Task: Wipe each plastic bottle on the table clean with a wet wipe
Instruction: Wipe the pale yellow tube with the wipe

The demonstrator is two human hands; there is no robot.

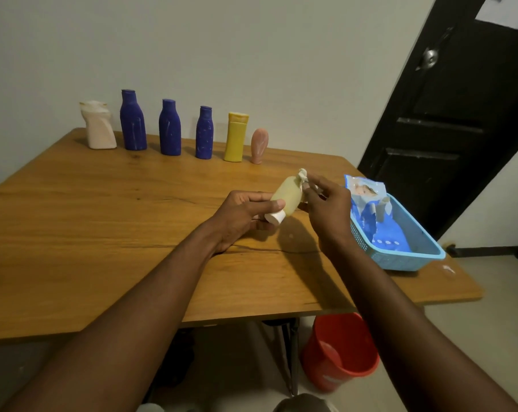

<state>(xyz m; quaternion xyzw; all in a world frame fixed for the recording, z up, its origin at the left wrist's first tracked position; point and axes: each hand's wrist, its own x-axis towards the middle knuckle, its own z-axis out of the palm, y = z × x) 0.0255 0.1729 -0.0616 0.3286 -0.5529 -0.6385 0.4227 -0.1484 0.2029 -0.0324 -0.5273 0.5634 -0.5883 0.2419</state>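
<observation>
Above the middle of the wooden desk (pixel 103 221), the left grip (pixel 239 215) was curled round a small pale-yellow bottle (pixel 284 199), with the thumb lying across its side just above the white cap (pixel 274 218). The bottle was held tilted and lifted off the desk. Its cap end pointed down toward the person and its base end was raised and turned away. The right grip (pixel 326 209) pinched a crumpled white wet wipe (pixel 301 176) between thumb and fingertips and held it against the raised base end of the bottle. Both forearms reached in from the near edge.

Along the far edge of the desk, close to the wall, six more bottles stood upright in a row, apart from one another. From left to right they were a dented cream bottle (pixel 98 127), a tall blue bottle (pixel 133 121), a middle blue bottle (pixel 170 129), a smaller blue bottle (pixel 204 135), a yellow bottle (pixel 236 138) and a little pink bottle (pixel 259 145).

Near the right edge of the desk, just beside the right grip, sat a light-blue basket (pixel 400 258). A blue wipe packet (pixel 367 203) stood inside it with its top torn open. On the floor under the near edge of the desk stood a red bucket (pixel 341 352), and a black door (pixel 448 114) filled the right-hand background.
</observation>
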